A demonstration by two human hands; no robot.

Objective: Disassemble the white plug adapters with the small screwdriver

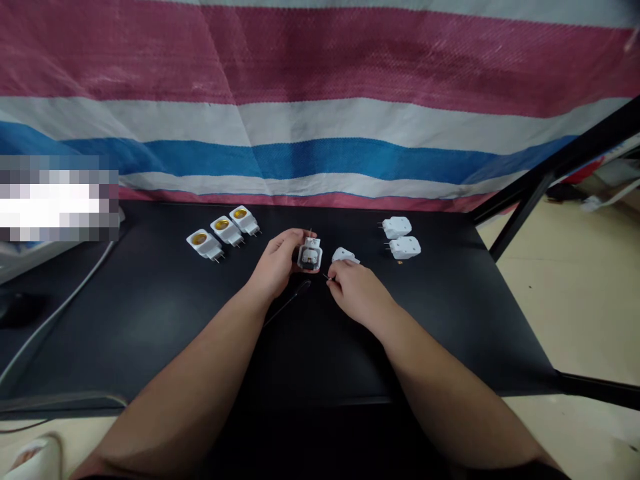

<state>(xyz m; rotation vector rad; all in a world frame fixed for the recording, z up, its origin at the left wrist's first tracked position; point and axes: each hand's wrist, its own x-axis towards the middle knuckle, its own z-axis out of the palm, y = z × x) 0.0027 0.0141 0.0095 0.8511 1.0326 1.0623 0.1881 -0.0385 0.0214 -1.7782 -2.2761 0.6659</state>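
Note:
My left hand (283,261) grips an opened white plug-in light housing (310,255), its inner parts facing up. To the right, my right hand (359,288) pinches a thin, dark, pin-like piece (326,277), too small to identify surely. Just beyond those fingers lies a white plastic shell (343,255), partly hidden by the hand. A thin dark tool or cord with a wider end (303,287) rests on the table below the housing.
Three white plug-in lights with yellow round faces (227,230) lie at the left on the black table (430,333). Two more white plug units (404,248) lie at the right, near a tiny brass-coloured piece (400,262). A pale cable (75,293) crosses the left side. Striped sheeting (320,120) hangs behind.

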